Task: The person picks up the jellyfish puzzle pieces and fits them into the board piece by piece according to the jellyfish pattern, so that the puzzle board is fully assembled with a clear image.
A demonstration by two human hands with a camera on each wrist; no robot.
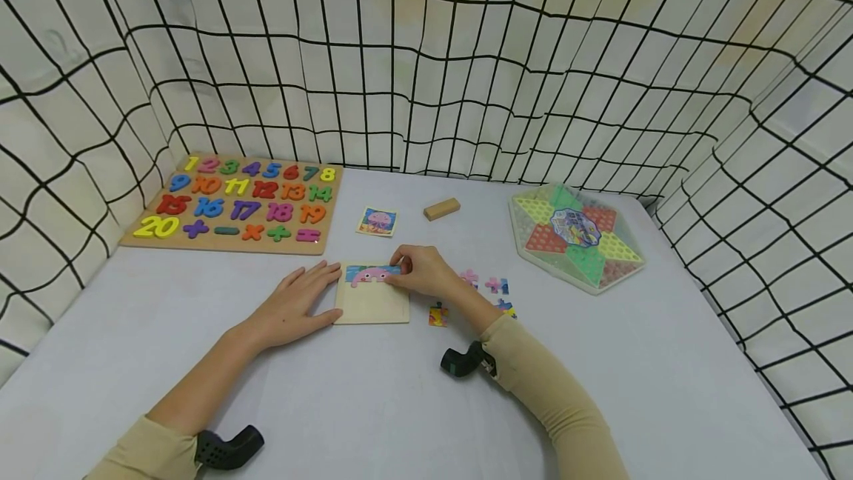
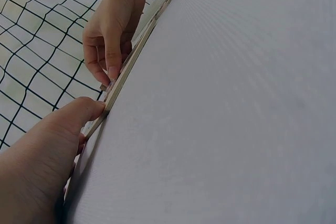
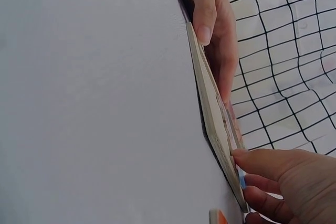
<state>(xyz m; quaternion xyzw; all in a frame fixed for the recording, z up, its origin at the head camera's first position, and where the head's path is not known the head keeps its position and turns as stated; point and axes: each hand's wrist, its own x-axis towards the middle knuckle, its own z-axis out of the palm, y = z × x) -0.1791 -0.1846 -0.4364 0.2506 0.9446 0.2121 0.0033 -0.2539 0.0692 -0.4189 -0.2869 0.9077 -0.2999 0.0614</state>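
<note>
A square wooden puzzle board (image 1: 372,307) lies on the white table, its upper strip filled with joined pieces (image 1: 369,275) showing a pink face on blue. My left hand (image 1: 293,307) rests flat along the board's left edge, fingers extended, fingertips at the upper corner and thumb near the lower one. At the board's upper right corner, my right hand (image 1: 426,271) pinches a puzzle piece between thumb and fingers; most of that piece is hidden. In the right wrist view, a bit of blue (image 3: 242,178) shows between the right thumb and fingers.
Several loose puzzle pieces (image 1: 437,315) lie right of the board, partly behind the right forearm. Behind it are a small picture card (image 1: 378,221) and a wooden block (image 1: 442,209). A number board (image 1: 226,243) stands left, a hexagonal game box (image 1: 576,239) right. Black netting surrounds the table.
</note>
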